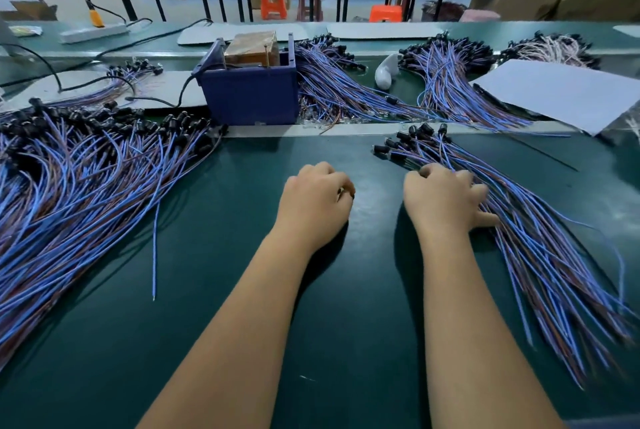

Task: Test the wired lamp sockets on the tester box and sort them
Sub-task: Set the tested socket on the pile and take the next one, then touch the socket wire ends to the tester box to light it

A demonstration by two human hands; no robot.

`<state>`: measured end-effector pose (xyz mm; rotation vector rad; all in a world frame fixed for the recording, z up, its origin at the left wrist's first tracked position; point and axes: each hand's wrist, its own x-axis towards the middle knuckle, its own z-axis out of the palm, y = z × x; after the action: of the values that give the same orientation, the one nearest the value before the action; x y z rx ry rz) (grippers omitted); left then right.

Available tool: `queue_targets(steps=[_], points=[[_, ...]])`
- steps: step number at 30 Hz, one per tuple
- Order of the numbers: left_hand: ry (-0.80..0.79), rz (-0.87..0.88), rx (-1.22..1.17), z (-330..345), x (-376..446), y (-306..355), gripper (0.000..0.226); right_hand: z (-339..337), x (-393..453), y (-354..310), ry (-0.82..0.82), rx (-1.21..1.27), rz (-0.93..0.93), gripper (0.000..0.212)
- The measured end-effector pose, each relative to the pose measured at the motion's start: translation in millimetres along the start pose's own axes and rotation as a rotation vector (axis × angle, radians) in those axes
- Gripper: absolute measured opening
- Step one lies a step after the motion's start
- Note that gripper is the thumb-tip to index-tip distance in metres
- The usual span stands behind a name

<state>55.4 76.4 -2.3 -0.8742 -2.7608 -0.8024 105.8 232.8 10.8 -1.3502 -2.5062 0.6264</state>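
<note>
At the left edge of the frame lies a big heap of blue and brown wires with black lamp sockets (79, 165) on the dark green table mat (214, 290); I cannot tell whether these are tested or waiting. In the upper middle stands the dark blue plastic tester box (249, 93) with a brown block inside, and more wire bundles lie behind it and to its right. My left hand (317, 202) rests in the centre of the frame on the mat, fingers curled into a loose fist, and I see nothing in it. My right hand (446, 200) is just beside it, knuckles bent, touching the smaller bundle of blue and brown socket wires (512, 221) that runs from the middle right down to the lower right corner; whether its fingers already pinch one wire, I cannot tell. No socket is at the box now, so I judge that much work is left. The next socket lies directly under my right fingers.
</note>
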Motion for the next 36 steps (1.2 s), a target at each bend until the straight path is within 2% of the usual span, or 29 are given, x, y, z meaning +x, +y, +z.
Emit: queue_targets(steps=[4,7,9,11,12,14,16,19,21,25,30,36], points=[[0.006,-0.066,-0.135,-4,1,-2,0.023,-14,8,14,-0.054,-0.031,0.035,0.048],[0.007,-0.070,-0.143,-3,1,-2,0.023,-13,4,10,-0.013,-0.078,0.008,0.046],[0.017,-0.079,-0.158,-2,2,-2,0.023,-6,-6,-5,0.077,-0.090,-0.087,0.042],[0.025,-0.081,-0.182,-3,3,-2,0.020,7,-20,-29,0.128,-0.035,-0.268,0.039],[0.031,-0.076,-0.185,-4,3,-3,0.017,14,-29,-43,0.115,0.018,-0.377,0.037],[0.072,-0.098,-0.139,-11,2,-10,0.015,30,-46,-69,-0.021,0.234,-0.545,0.032],[0.160,-0.208,-0.034,-19,2,-27,0.018,42,-58,-84,-0.193,0.397,-0.600,0.029],[0.335,-0.443,0.108,-35,-2,-54,0.030,55,-60,-89,-0.240,0.288,-0.614,0.028],[0.387,-0.581,0.143,-46,-5,-68,0.034,55,-58,-86,-0.239,0.313,-0.617,0.027],[0.277,-0.825,0.132,-59,-10,-87,0.045,54,-56,-78,-0.294,0.449,-0.633,0.025],[0.303,-0.832,0.198,-59,-9,-87,0.048,53,-54,-76,-0.340,0.492,-0.639,0.022],[0.299,-0.774,0.240,-57,-6,-90,0.034,54,-54,-77,-0.345,0.491,-0.645,0.022]])
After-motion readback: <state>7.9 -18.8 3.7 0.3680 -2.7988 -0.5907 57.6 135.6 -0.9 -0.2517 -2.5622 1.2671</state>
